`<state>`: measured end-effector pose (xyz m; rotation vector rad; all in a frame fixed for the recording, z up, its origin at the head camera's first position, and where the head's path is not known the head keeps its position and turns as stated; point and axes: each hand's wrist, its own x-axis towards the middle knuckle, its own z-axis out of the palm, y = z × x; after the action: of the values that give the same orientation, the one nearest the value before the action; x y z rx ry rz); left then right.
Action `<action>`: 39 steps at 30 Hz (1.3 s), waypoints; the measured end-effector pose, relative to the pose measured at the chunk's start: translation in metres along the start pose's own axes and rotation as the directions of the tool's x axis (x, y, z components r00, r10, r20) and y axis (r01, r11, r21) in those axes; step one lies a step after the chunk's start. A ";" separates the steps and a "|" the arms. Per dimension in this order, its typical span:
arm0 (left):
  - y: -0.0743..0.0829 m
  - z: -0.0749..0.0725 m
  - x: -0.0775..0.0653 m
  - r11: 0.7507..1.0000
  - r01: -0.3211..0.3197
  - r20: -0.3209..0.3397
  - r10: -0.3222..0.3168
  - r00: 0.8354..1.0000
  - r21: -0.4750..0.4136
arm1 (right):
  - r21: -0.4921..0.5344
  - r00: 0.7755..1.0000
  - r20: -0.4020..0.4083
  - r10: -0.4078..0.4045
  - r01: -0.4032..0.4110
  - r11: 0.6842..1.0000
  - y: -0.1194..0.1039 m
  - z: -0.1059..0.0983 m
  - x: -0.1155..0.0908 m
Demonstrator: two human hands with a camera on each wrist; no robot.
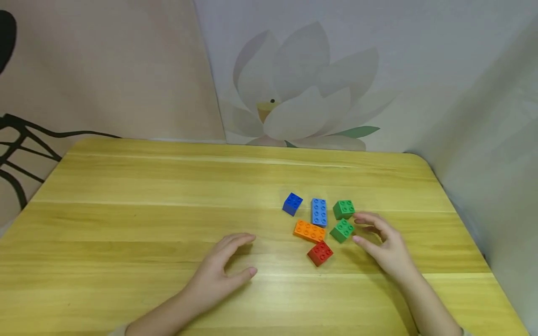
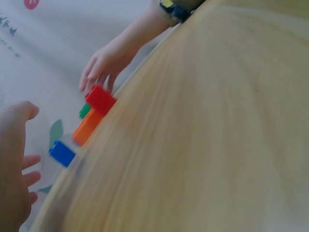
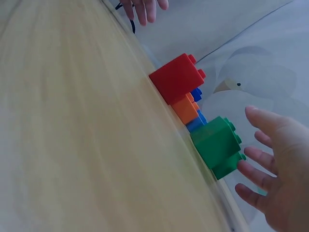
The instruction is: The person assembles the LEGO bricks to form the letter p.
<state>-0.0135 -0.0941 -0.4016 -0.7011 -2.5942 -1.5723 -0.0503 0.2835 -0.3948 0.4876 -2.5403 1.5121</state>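
Two green toy bricks [image 1: 342, 230] lie close together right of centre, studs up. My right hand [image 1: 388, 247] hovers just to their right, fingers loosely bent and apart, holding nothing. In the right wrist view its fingers [image 3: 258, 176] are beside the green bricks [image 3: 217, 142]; whether a fingertip touches the farther one I cannot tell. Left of the green pair are a light blue brick [image 1: 318, 213], an orange brick [image 1: 309, 231], a red brick [image 1: 320, 253] and a dark blue brick [image 1: 292, 204]. My left hand [image 1: 218, 270] is left of the bricks, thumb and fingers spread, with nothing held.
The bricks stand on a wooden table [image 1: 126, 210] with a rounded far right corner. Behind it rises a wall with a printed flower [image 1: 302, 102]. A black metal rack or chair [image 1: 25, 144] stands beyond the table's left edge.
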 end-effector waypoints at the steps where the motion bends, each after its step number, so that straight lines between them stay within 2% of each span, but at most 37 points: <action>1: 0.001 0.003 0.001 1.000 -0.002 0.010 0.002 1.000 -0.008 | 0.001 1.000 0.002 0.012 -0.012 1.000 0.000 0.001 0.000; 6: 0.005 0.017 0.004 0.998 0.019 0.070 -0.015 0.997 -0.056 | -0.038 0.998 0.008 0.064 -0.064 0.997 0.000 0.004 -0.001; 11: 0.010 0.029 0.010 0.996 0.045 0.137 -0.034 0.990 -0.075 | -0.054 0.997 0.010 0.073 -0.072 0.996 0.004 0.006 -0.001; 16: 0.016 0.043 0.020 0.996 0.063 0.216 -0.047 0.975 -0.067 | -0.047 0.997 0.013 0.075 -0.075 0.996 0.008 0.007 -0.001; 21: 0.020 0.057 0.030 0.998 0.045 0.264 -0.032 0.964 -0.041 | -0.062 0.995 0.016 0.095 -0.093 0.994 0.011 0.009 -0.002; 28: 0.024 0.071 0.038 0.999 0.054 0.232 -0.052 0.971 -0.002 | -0.090 0.989 0.050 0.136 -0.131 0.987 0.012 0.012 -0.002; 39: 0.029 0.089 0.049 0.995 0.014 0.147 -0.028 0.989 0.094 | -0.175 0.982 0.067 0.179 -0.165 0.971 0.013 0.015 -0.001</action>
<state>-0.0278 0.0099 -0.4086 -0.8149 -2.7680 -1.4459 -0.0530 0.2766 -0.4126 0.3205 -2.8089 1.3361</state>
